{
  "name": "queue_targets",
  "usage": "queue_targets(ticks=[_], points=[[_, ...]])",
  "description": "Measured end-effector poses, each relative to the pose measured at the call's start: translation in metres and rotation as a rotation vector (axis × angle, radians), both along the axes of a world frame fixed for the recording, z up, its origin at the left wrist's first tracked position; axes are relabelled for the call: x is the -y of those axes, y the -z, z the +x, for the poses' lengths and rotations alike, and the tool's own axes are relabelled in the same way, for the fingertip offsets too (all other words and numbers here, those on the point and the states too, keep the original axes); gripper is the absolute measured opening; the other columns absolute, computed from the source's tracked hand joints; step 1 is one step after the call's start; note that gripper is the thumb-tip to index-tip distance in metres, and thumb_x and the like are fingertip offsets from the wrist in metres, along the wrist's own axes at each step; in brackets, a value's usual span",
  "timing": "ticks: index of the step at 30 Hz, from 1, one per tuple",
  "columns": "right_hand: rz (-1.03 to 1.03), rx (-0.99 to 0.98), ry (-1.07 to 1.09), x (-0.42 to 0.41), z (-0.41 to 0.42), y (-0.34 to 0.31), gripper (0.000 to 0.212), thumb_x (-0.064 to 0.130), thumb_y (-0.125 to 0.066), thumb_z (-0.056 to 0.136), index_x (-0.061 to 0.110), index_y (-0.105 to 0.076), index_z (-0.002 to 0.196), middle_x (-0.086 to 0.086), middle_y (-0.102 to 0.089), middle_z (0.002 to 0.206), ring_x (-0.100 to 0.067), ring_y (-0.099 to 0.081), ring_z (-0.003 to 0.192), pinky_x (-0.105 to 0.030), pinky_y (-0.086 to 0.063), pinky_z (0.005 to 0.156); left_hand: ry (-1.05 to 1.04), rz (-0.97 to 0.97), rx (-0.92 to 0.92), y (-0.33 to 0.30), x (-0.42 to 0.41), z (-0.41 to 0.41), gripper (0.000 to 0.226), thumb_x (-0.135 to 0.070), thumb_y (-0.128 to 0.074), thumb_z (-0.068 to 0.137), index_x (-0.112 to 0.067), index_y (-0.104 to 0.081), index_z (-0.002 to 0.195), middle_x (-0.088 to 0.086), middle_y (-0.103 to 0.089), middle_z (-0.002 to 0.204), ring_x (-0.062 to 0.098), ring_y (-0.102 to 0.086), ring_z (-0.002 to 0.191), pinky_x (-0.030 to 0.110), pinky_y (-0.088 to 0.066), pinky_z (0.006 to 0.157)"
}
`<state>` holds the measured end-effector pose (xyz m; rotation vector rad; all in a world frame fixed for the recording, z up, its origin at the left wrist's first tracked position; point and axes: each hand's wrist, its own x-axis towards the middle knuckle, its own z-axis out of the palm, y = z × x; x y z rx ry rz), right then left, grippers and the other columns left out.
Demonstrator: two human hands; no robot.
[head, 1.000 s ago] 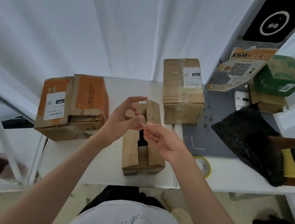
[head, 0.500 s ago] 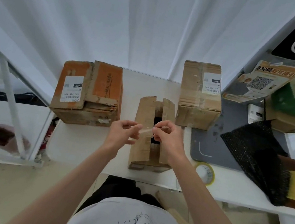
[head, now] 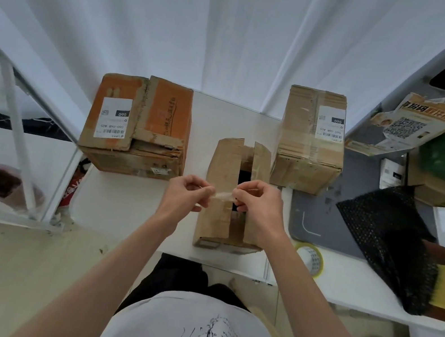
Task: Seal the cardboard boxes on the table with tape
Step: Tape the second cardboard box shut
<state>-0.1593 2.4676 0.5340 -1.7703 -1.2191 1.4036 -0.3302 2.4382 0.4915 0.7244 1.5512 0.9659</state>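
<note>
1. The small box [head: 232, 197] at the desk [head: 131, 205] front edge is unsealed, flaps parted over a dark gap.
2. Left hand [head: 185, 196] and right hand [head: 258, 204] each pinch an end of a short tape strip [head: 222, 196] above it.
3. The far-right box [head: 311, 139] seems taped; the orange box [head: 137, 123] seems unsealed.

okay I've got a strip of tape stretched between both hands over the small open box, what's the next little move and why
Probably lower the tape strip onto the small box and press it across the gap. The left hand and right hand each pinch an end, holding it crosswise above the two top flaps, which still stand apart with a dark opening between them. Nudging the flaps together first may help.
</note>
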Motion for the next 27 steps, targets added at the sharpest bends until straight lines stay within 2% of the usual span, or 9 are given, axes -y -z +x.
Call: queue_targets(ticks=[4,8,16,20,23,27], points=[[-0.047,0.033,-0.057,-0.001,-0.003,0.005,0.010,0.010,-0.075,0.090,0.010,-0.071,0.099,-0.010,-0.072,0.098,-0.022,-0.072,0.088,-0.036,-0.063,0.081,0.020,-0.024,0.012,0.006,0.002,-0.004,0.016,-0.018,-0.078,0.088,-0.007,-0.069,0.096,0.002,-0.071,0.072,0.016,-0.072,0.068,0.023,-0.056,0.060],[-0.082,0.050,-0.070,-0.002,-0.002,0.013,0.011,0.006,-0.075,0.089,0.006,-0.070,0.099,-0.013,-0.071,0.098,-0.025,-0.073,0.089,-0.041,-0.063,0.082,0.035,-0.034,-0.026,0.014,0.003,-0.002,0.016,-0.017,-0.077,0.089,-0.007,-0.068,0.097,0.008,-0.071,0.079,0.019,-0.072,0.071,0.026,-0.055,0.061],[-0.008,0.216,-0.101,-0.003,-0.007,0.024,0.010,0.008,-0.075,0.089,0.009,-0.068,0.096,-0.012,-0.073,0.091,-0.021,-0.073,0.079,-0.037,-0.064,0.076,0.033,0.004,-0.152,0.025,0.000,0.004,0.012,-0.018,-0.077,0.090,-0.010,-0.067,0.092,0.011,-0.072,0.080,0.018,-0.072,0.066,0.030,-0.059,0.062],[0.019,0.301,-0.132,-0.003,-0.008,0.027,0.009,0.010,-0.074,0.091,0.015,-0.067,0.095,-0.007,-0.072,0.092,-0.021,-0.071,0.087,-0.042,-0.062,0.081,0.031,0.020,-0.189,0.028,0.001,0.005,0.014,-0.019,-0.077,0.089,-0.010,-0.067,0.090,0.011,-0.071,0.076,0.025,-0.072,0.064,0.034,-0.058,0.061],[0.029,0.329,-0.157,-0.003,-0.007,0.027,0.010,0.011,-0.073,0.092,0.019,-0.065,0.091,-0.006,-0.071,0.091,-0.022,-0.071,0.087,-0.043,-0.062,0.079,0.025,0.031,-0.195,0.030,0.002,0.006,0.014,-0.019,-0.078,0.088,-0.010,-0.068,0.089,0.011,-0.071,0.073,0.025,-0.071,0.060,0.031,-0.057,0.058],[0.024,0.337,-0.176,-0.004,-0.005,0.024,0.008,0.008,-0.071,0.093,0.015,-0.067,0.094,-0.008,-0.070,0.090,-0.021,-0.072,0.082,-0.041,-0.064,0.074,0.006,0.039,-0.189,0.033,0.003,0.008,0.014,-0.018,-0.080,0.086,-0.011,-0.068,0.086,0.008,-0.071,0.069,0.021,-0.068,0.056,0.027,-0.055,0.054]])
